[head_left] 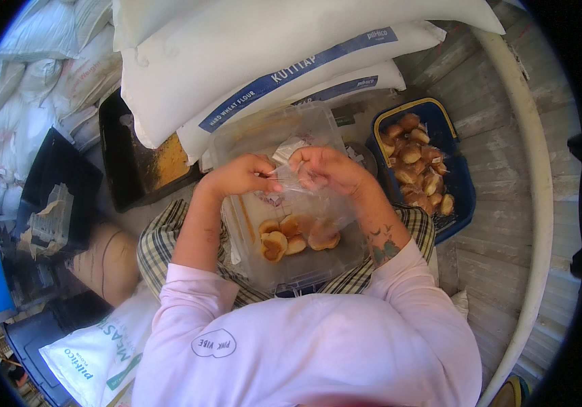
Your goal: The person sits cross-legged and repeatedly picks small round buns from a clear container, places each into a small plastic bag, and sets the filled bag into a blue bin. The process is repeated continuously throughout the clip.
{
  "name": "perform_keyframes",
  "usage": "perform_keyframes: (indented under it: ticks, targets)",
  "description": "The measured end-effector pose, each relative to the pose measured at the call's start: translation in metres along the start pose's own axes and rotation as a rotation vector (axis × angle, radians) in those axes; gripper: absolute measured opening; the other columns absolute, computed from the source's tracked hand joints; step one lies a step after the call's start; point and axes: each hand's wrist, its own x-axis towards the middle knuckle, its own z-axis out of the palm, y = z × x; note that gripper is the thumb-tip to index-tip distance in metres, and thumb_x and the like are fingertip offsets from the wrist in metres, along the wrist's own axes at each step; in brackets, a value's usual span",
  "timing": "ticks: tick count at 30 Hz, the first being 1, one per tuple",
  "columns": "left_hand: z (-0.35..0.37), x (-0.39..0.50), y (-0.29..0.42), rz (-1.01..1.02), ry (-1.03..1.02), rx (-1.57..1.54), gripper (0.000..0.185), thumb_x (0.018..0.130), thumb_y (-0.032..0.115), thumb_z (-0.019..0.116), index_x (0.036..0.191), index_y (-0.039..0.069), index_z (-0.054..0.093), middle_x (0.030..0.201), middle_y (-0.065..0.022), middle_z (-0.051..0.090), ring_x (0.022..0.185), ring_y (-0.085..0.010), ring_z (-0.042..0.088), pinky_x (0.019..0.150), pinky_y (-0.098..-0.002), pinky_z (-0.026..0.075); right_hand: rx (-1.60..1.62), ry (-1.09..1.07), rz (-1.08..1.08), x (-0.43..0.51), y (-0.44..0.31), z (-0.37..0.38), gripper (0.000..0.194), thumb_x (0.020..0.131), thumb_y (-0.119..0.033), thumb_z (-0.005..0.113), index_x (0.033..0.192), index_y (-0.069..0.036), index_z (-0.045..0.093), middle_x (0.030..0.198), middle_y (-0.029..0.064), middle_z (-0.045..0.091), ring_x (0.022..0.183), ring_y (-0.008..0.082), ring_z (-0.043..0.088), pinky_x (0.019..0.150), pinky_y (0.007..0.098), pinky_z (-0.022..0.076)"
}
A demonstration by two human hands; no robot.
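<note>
A clear plastic bag (335, 206) is pinched at its top between my left hand (242, 175) and my right hand (330, 168). Its lower part hangs over a translucent plastic bin (250, 264) in front of me. Several golden-brown bread buns (274, 244) lie loose at the near end of this bin. More buns (324, 235) show at the bag's lower end; I cannot tell whether they are inside it or behind it. Small printed wrappers or labels (291, 147) lie beyond my fingers, partly covered by them.
A blue basket (466, 203) with a yellow rim stands at right, holding several bagged buns (415, 152). White flour sacks (270, 46) are stacked ahead. At left are a black crate (118, 168) with yellowish residue, a black container (51, 173) and another flour sack (102, 351).
</note>
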Motion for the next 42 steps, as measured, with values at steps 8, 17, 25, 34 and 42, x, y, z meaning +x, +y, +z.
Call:
perform_keyframes:
  ticks: [8,17,25,34,42]
  targets:
    - [0.023,0.009,0.011,0.365,0.210,-1.318,0.019,0.088,0.023,0.048,0.082,0.005,0.050,0.074,-0.0036,0.049,0.059,-0.0116,0.046,0.057,-0.0252,0.039,0.510,0.373,-0.317,0.036,0.078,-0.052,0.029,0.074,-0.030,0.065,0.089,-0.006,0.058,0.079,0.0031,0.060,0.067,0.0159,0.055,0.062,0.0292,0.0443]
    - [-0.001,0.020,0.005,-0.026,0.562,-1.161,0.025,0.090,0.032,0.045,0.078,0.011,0.049,0.062,0.0042,0.041,0.054,-0.0054,0.036,0.053,-0.0210,0.033,-1.900,-0.375,0.360,0.009,0.244,-0.003,0.048,0.074,-0.023,0.059,0.120,-0.025,0.047,0.131,0.0100,0.035,0.109,0.0409,0.042,0.087,0.0490,0.0382]
    - [0.007,0.020,-0.015,-0.197,0.724,-0.923,0.021,0.090,0.030,0.046,0.081,0.012,0.050,0.073,0.0056,0.045,0.059,-0.0063,0.038,0.058,-0.0201,0.033,-1.910,-0.049,0.479,0.016,0.206,-0.026,0.038,0.075,-0.032,0.057,0.112,-0.024,0.052,0.113,0.0147,0.048,0.100,0.0345,0.050,0.078,0.0419,0.0438]
    - [0.020,0.029,-0.048,-0.406,0.772,-0.462,0.027,0.083,0.031,0.056,0.080,0.004,0.057,0.077,0.0005,0.052,0.067,-0.0105,0.042,0.065,-0.0244,0.035,-1.009,0.443,0.549,0.024,0.152,-0.086,0.047,0.078,-0.030,0.058,0.115,-0.003,0.046,0.109,0.0159,0.055,0.099,0.0267,0.054,0.082,0.0399,0.0427]
    - [0.030,0.024,-0.038,-0.222,0.266,-0.373,0.029,0.081,0.035,0.058,0.072,0.007,0.056,0.079,-0.0003,0.048,0.084,-0.0119,0.040,0.075,-0.0240,0.033,0.558,0.483,-0.475,0.036,0.068,-0.060,0.043,0.084,-0.029,0.055,0.117,-0.005,0.042,0.115,0.0104,0.049,0.106,0.0269,0.050,0.086,0.0428,0.0446]
